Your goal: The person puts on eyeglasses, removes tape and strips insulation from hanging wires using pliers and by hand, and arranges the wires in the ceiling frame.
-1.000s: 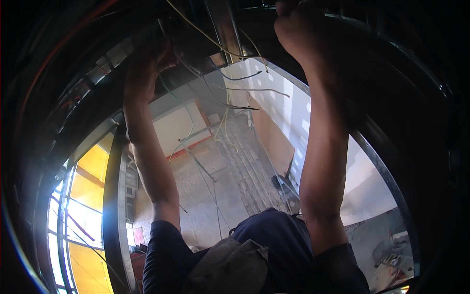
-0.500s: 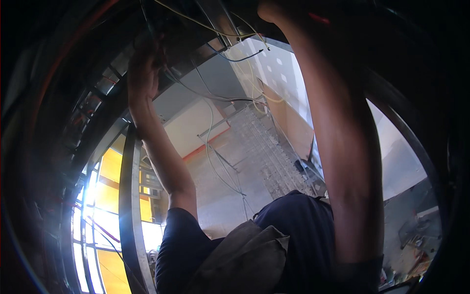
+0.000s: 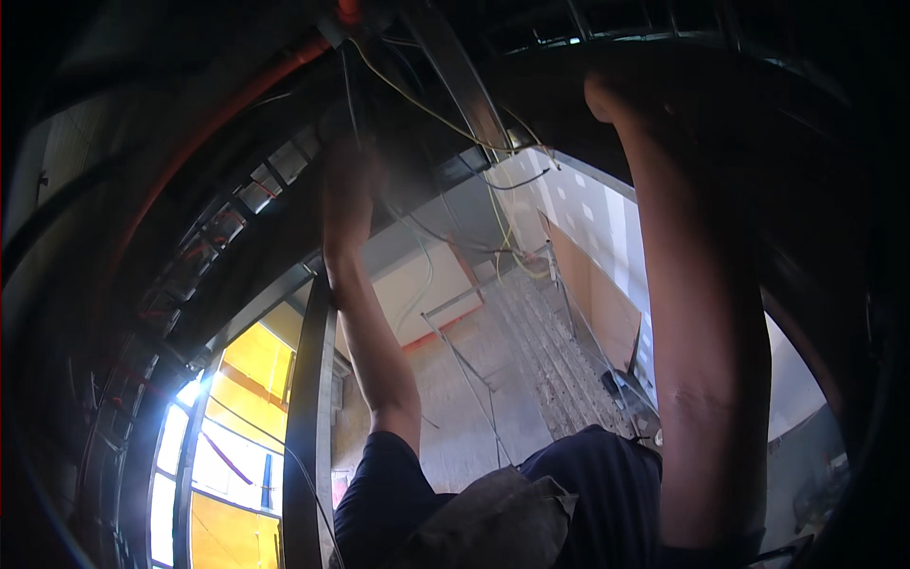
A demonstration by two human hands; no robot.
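Both arms are raised among loose electrical cables under a dark ceiling space. My left hand [image 3: 353, 175] is blurred and in shadow, with its fingers unclear. A thin grey cable [image 3: 348, 81] runs down to it, and a dark cable [image 3: 427, 230] hangs from beside it; I cannot tell whether either is gripped. My right hand [image 3: 601, 99] is up at the right, its fingers lost in the dark beside a ceiling part. Between the hands, a yellow cable [image 3: 417, 101] crosses a metal stud [image 3: 464, 85], and a short blue-grey cable end [image 3: 521, 178] sticks out.
An orange pipe [image 3: 237, 104] curves along the upper left. A metal beam [image 3: 308, 408] stands beside my left arm, near bright yellow panels [image 3: 242, 379]. Below are a concrete floor [image 3: 455, 389], a metal frame [image 3: 464, 365], a brown board [image 3: 592, 284] and a patched plasterboard wall [image 3: 597, 213].
Both hands appear further right and lower in the picture as the view has shifted. More of the orange pipe and metal stud shows, and the hanging cables have swung.
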